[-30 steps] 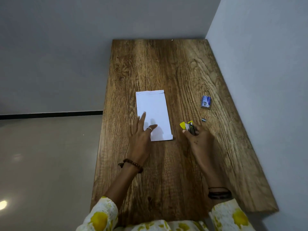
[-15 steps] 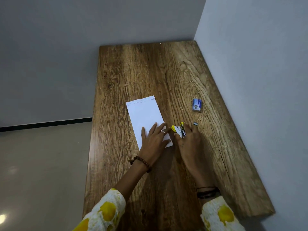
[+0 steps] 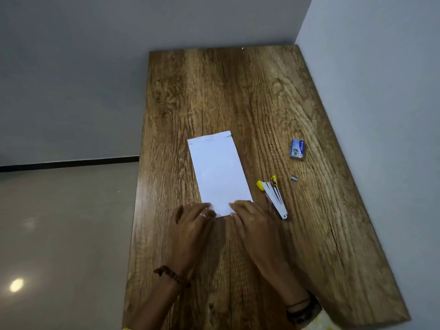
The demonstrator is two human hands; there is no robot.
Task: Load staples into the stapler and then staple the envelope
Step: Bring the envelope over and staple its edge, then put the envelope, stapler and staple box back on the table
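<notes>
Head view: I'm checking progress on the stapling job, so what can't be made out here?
- Near edge of the envelope: covered by the left hand and right hand.
- Whether the stapler holds staples: too small.
- Print on the staple box: blurred.
- The small grey bit on the table: too small to identify.

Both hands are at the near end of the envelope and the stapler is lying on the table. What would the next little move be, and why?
Probably fold or lift the envelope's near end: both hands, left and right, already rest on that edge, while the stapler lies free beside it, to the right.
</notes>
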